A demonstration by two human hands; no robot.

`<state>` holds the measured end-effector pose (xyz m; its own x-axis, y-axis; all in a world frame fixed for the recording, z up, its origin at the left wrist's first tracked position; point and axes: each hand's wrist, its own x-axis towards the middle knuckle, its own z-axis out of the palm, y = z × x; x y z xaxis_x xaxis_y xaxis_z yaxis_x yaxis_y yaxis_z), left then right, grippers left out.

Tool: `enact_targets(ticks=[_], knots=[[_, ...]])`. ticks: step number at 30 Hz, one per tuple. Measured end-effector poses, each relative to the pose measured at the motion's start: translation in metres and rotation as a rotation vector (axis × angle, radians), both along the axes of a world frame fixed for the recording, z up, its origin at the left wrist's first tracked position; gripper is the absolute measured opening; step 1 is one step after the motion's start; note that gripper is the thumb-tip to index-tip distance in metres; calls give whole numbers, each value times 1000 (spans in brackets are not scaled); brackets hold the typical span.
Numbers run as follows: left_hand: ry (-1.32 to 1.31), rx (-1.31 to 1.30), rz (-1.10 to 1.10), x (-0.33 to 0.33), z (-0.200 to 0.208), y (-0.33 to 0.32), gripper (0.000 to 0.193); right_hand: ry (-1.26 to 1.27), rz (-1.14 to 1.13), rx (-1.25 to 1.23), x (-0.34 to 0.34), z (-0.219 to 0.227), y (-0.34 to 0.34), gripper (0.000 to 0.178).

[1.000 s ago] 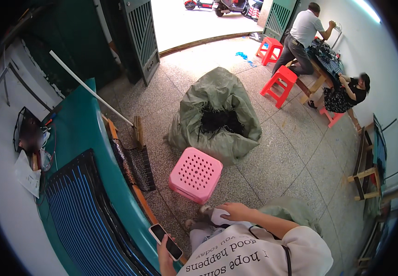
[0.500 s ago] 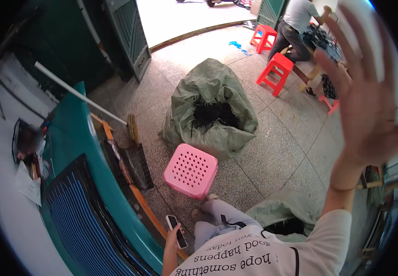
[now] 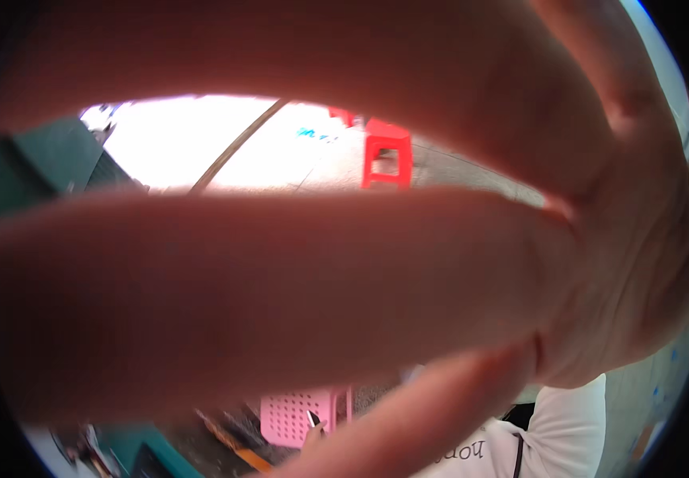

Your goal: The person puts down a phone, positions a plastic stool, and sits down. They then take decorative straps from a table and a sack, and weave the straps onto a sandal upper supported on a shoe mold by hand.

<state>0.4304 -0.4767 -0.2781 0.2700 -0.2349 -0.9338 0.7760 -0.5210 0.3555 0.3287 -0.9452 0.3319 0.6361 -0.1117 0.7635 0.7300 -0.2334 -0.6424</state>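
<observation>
My right hand [image 3: 623,239] is right in front of the camera and covers most of the view. Its fingers are stretched out and spread apart, and nothing shows between them or against the palm. Below it, small and partly hidden, my left hand [image 3: 315,434] is closed on a phone [image 3: 313,417]. The phone's dark screen and light edge show in front of the pink stool [image 3: 281,418], whose top has round holes. The rest of my left arm is behind the right hand's fingers.
A red stool [image 3: 390,159] stands on the floor beyond the fingers, near a bright doorway [image 3: 193,143]. Blue scraps [image 3: 313,135] lie on the floor by it. A green table [image 3: 149,452] shows at the lower left.
My right hand has moved from the right side up close to the camera, hiding the sacks and much of the room. The view has shifted. My left hand still holds the phone.
</observation>
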Motion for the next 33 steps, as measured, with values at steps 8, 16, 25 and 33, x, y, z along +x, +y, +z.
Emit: enact_targets(ticks=[8, 16, 25, 33], knots=[[-58, 69, -368, 170, -35, -259, 36, -30, -51, 101, 59, -23, -237, 76], [8, 76, -550, 228, -107, -468, 40, 72, 81, 162, 214, -55, -431, 75], [-302, 13, -495, 317, -55, -759, 73, 215, 571, 223, 358, -74, -682, 73], [-551, 209, -683, 500, -28, -990, 84, 807, -112, -36, 491, -183, -923, 52]])
